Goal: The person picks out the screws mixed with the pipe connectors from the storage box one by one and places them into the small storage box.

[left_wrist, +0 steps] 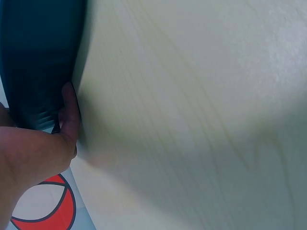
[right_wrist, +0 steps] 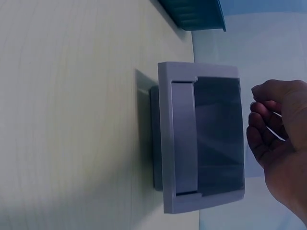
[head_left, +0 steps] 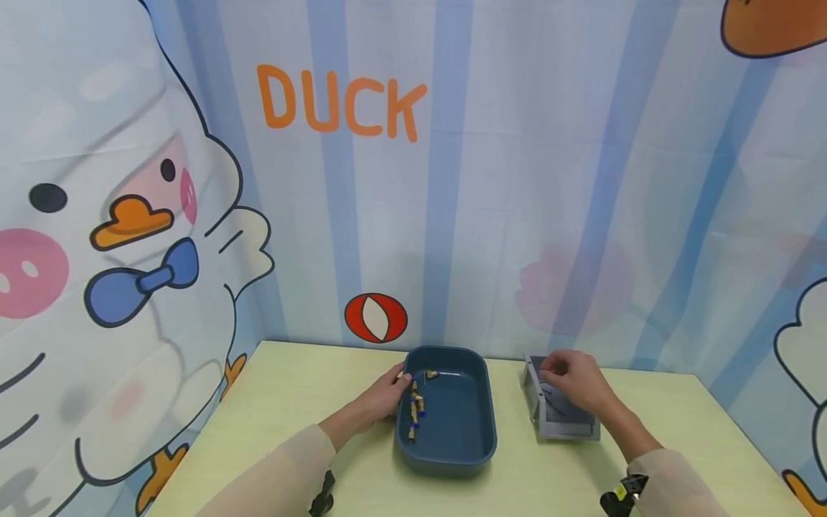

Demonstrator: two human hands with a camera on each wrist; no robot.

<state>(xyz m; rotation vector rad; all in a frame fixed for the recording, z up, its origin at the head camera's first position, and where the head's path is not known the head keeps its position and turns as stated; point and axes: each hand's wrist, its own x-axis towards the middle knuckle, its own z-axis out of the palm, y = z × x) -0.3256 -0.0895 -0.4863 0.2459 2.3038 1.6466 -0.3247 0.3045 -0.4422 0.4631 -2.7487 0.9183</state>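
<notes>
My left hand [head_left: 388, 393] grips the left wall of a deep blue rectangular plastic tub [head_left: 461, 424], thumb at the rim. Several small brass fittings [head_left: 414, 411], some with blue ends, lie along the tub's left side; one more brass fitting [head_left: 431, 374] lies near its far end. Over a grey open-topped box [head_left: 568, 429] hovers my right hand [head_left: 575, 373], its fingers curled and the thumb close to the fingertips. I cannot tell whether a small thing is between them. Thin dark pieces [head_left: 554, 403] show inside the box, below the fingers.
Both containers stand on a pale wood-grain table [head_left: 310, 380], the tub left of the box with a gap between them. A printed cloth [head_left: 491, 179] with striped and duck pictures hangs behind the table and along its sides.
</notes>
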